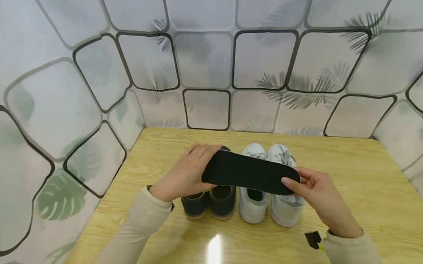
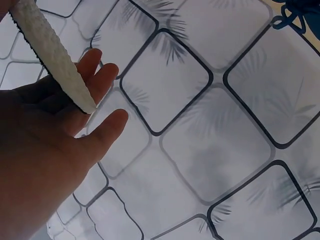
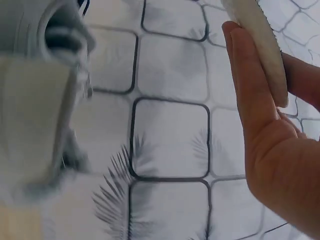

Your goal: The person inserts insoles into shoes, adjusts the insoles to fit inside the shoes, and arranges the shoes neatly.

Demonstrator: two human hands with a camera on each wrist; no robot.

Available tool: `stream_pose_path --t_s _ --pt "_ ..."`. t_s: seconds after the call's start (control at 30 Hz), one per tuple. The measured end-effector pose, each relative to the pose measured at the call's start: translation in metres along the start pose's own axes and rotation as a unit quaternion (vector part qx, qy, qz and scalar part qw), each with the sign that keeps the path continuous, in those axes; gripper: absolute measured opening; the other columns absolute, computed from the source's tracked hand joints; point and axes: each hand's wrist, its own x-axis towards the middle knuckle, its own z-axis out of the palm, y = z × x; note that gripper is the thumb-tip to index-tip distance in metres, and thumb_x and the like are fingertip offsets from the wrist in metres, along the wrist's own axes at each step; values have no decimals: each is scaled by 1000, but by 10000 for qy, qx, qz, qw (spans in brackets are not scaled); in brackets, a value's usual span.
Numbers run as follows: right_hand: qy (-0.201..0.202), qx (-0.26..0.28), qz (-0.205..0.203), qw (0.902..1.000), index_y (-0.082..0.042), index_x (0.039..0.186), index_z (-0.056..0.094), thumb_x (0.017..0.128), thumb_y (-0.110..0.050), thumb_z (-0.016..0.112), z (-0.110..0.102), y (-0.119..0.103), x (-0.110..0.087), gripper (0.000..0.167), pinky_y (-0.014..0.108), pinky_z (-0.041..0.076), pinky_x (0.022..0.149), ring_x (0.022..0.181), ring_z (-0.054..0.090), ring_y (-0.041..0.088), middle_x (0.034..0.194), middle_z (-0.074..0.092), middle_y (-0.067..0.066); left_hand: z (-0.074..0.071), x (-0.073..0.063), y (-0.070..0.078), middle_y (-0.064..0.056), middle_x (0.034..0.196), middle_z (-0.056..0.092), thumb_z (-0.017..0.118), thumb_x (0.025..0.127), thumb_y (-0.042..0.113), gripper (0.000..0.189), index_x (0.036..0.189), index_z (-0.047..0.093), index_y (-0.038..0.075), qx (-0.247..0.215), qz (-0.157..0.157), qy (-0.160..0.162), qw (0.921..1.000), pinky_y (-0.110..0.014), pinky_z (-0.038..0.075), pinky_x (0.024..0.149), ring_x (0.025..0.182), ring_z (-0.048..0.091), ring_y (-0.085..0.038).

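Both hands hold a long insole (image 1: 248,172) stretched sideways above two pairs of shoes, its black side facing the head camera. Its other side is white and fleecy, as the left wrist view shows on the insole (image 2: 52,57). My left hand (image 1: 185,174) grips the left end, fingers along the top edge and thumb below. At the right end, my right hand (image 1: 316,191) pinches it, thumb in front and fingers behind. Under it stand a white left sneaker (image 1: 253,208), a white right sneaker (image 1: 286,212) and two dark shoes (image 1: 222,205), partly hidden by the insole.
The shoes stand side by side on a light wooden table (image 1: 358,174). A patterned curtain (image 1: 207,61) with dark outlines and leaf prints encloses the back and sides. A small black tag (image 1: 313,239) sticks out by the right sleeve.
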Motion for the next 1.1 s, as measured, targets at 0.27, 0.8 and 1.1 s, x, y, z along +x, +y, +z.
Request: stream_pose_path --t_s 0.27,0.8,1.1 --pt "1812 -3088 -2989 8846 5 132 52 93 -36 62 24 -9 5 58 52 44 92 114 54 41 125 56 25 2 10 9 -9 127 55 86 71 28 78 134 47 4 85 -31 229 9997 -44 35 104 118 51 -26" --pt "1462 -4859 -3261 7976 9 120 51 75 -20 83 34 -34 23 63 42 54 58 78 64 33 101 61 22 0 74 39 -8 128 54 76 84 23 51 127 53 9 627 1082 567 9905 -42 31 109 123 49 -24" --pt "1875 -2884 -902 9346 2 109 62 90 -28 67 -46 -19 8 36 30 52 58 77 67 27 95 67 19 23 112 59 -5 115 59 72 88 24 39 122 60 10 388 307 480 9976 -34 44 93 105 57 -20"
